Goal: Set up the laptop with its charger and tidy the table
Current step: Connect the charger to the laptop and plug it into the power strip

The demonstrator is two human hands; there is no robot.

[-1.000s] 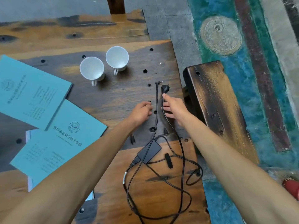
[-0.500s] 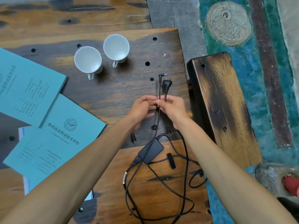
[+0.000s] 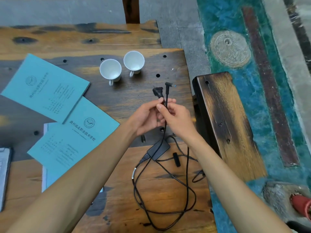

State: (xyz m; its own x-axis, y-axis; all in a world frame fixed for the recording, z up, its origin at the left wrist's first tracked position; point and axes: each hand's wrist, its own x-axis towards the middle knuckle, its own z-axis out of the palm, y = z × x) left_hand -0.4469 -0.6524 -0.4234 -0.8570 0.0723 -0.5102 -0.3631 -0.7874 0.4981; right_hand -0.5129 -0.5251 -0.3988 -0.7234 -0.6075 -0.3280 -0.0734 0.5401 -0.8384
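My left hand [image 3: 144,117] and my right hand [image 3: 176,116] meet above the table, both pinching the charger's black cable just below its two ends. The wall plug [image 3: 157,90] sticks up on the left and the angled laptop connector [image 3: 168,85] on the right. From my fingers the cable drops to the black power brick [image 3: 159,150], which lies on the wooden table [image 3: 161,195] amid loose cable loops [image 3: 168,190]. A sliver of the laptop [image 3: 4,172] shows at the left edge.
Two white cups [image 3: 110,71] [image 3: 134,61] stand behind my hands. Teal booklets [image 3: 45,89] [image 3: 72,142] lie on the left over white paper. A dark wooden bench [image 3: 225,118] stands to the right of the table, above a painted floor.
Both hands have lifted the two cable ends off the table and brought them together. The plug and connector now stick up above my fingers, and their left-right order has swapped.
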